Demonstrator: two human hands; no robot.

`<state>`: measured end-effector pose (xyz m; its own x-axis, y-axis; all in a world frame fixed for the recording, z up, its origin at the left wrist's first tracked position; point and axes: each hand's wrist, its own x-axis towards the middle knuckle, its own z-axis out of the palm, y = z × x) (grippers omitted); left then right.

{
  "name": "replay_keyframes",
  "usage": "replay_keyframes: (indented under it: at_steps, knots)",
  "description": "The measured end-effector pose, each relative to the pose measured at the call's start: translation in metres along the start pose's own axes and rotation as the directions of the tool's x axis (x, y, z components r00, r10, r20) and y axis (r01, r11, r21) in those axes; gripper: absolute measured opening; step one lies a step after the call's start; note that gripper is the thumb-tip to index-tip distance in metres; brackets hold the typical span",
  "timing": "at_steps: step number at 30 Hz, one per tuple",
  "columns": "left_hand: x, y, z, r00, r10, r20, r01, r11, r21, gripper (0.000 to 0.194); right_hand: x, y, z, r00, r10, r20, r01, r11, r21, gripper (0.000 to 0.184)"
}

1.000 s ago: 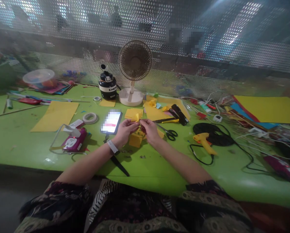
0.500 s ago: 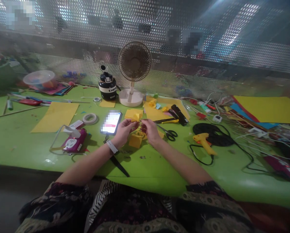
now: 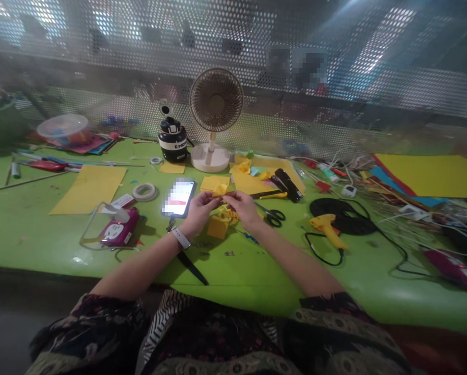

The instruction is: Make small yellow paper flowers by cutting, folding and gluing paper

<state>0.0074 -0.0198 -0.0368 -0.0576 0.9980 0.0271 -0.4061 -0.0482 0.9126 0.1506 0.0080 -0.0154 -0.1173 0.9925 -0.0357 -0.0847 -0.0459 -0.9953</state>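
While both hands' fingers (image 3: 206,196) pinch creased yellow paper (image 3: 220,189), smooth green tabletop (image 3: 233,271).

Front edge of bench (image 3: 237,273): I could pass between the black strip (image 3: 193,269) and right forearm (image 3: 290,256). Left hand (image 3: 198,212) and right hand (image 3: 244,209) plugged the middle; fan (image 3: 217,100) and bottle (image 3: 173,140) blocked behind. Going left, I had phone (image 3: 179,198), tape roll (image 3: 136,194), purple power socket (image 3: 127,230) in the way. Going right: scissors (image 3: 274,218), glue gun (image 3: 329,231), its loose cord (image 3: 329,264).
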Motion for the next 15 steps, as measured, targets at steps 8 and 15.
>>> replay_keyframes:
  at_steps: [8, 15]
  knots:
    - [-0.001, 0.002, 0.004, 0.998, -0.053, -0.031, 0.05, 0.996, -0.076, 0.03, 0.005, 0.002, -0.005, 0.998, -0.067, -0.007, 0.067, 0.997, -0.039, 0.025]
    - [0.002, -0.004, 0.0, 0.998, -0.038, -0.044, 0.034, 0.996, -0.08, 0.032, 0.004, -0.008, -0.008, 0.996, -0.084, 0.021, 0.086, 0.993, -0.078, 0.024]
